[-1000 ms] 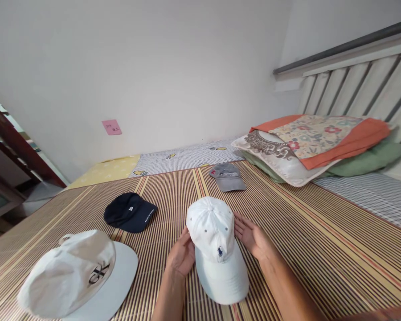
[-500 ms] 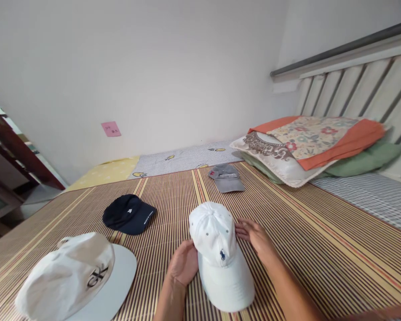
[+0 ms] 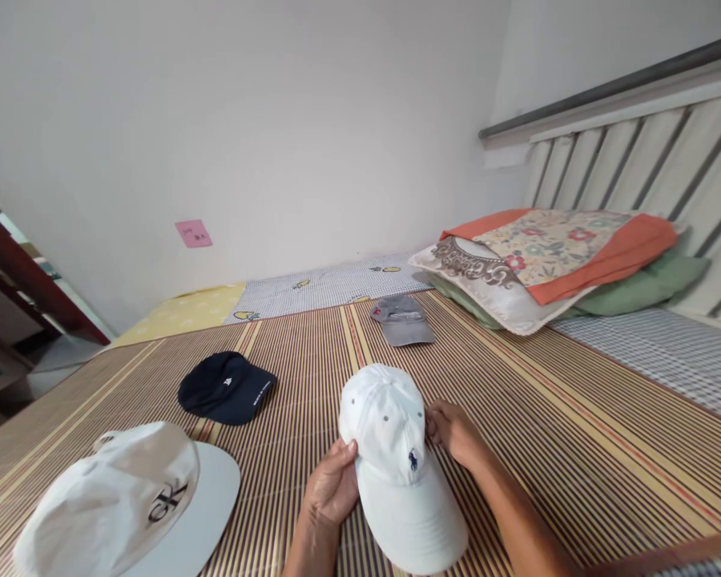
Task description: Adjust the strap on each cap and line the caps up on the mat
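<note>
A white baseball cap with a small dark blue horse-rider emblem faces me, its brim pointing towards me. On its left edge my left hand is closed, thumb on the outside and the other fingers partly hidden underneath. My right hand has its fingers curled in against the cap's right edge, pinching it. To the left lies a larger off-white cap with black "CK" letters. Behind that one is a navy cap, and farther back a grey cap. Neither hand touches these other caps.
The caps are on a striped bamboo mat over a bed. Stacked pillows lie at the back right beside a slatted headboard. A pink note is stuck to the wall behind.
My left thumb has come onto the cap's edge, and my right fingers have curled in from being stretched out. The cap has turned slightly, its brim swinging to the right.
</note>
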Demonstrator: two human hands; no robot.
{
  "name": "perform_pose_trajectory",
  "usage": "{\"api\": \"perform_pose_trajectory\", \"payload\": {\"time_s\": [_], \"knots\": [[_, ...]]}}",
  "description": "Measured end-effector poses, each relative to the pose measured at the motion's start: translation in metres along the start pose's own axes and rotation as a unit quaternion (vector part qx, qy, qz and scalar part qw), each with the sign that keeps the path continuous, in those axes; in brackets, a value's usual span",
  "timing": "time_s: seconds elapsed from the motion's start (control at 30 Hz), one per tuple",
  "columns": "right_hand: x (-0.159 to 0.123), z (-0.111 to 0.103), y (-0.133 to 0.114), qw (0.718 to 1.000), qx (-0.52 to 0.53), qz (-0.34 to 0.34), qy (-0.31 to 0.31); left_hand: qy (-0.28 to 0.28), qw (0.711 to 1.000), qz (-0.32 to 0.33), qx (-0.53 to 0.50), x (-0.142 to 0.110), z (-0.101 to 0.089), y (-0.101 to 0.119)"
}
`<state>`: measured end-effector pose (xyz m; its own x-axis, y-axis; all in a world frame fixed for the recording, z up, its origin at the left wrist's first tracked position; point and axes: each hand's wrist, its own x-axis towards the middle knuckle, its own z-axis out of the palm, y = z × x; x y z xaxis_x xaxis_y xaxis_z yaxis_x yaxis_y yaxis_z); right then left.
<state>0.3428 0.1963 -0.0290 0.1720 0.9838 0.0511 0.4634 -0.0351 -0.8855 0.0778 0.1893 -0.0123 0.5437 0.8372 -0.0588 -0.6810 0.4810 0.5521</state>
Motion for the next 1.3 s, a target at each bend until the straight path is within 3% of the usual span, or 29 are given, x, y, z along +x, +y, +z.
{"api": "perform_pose_trajectory", "payload": {"time_s": [0.27, 0.53, 0.73, 0.97, 1.3], "knots": [[-0.002, -0.002, 0.001, 0.998, 0.039, 0.002, -0.044, 0.068, 0.996, -0.019, -0.055, 0.006, -0.008, -0.007], [-0.004, -0.008, -0.006, 0.994, 0.048, 0.041, -0.084, 0.054, 0.996, -0.048, -0.045, 0.01, -0.003, -0.001], [-0.005, -0.009, -0.009, 0.994, 0.028, 0.052, -0.09, 0.125, 0.991, -0.007, -0.039, 0.014, -0.004, 0.012], [-0.005, -0.007, -0.01, 0.994, 0.012, 0.06, -0.092, 0.234, 0.97, 0.056, 0.026, 0.011, 0.013, 0.03], [-0.005, -0.007, -0.018, 0.993, 0.0, 0.075, -0.095, 0.291, 0.946, 0.092, 0.109, 0.009, 0.016, 0.045]]}}
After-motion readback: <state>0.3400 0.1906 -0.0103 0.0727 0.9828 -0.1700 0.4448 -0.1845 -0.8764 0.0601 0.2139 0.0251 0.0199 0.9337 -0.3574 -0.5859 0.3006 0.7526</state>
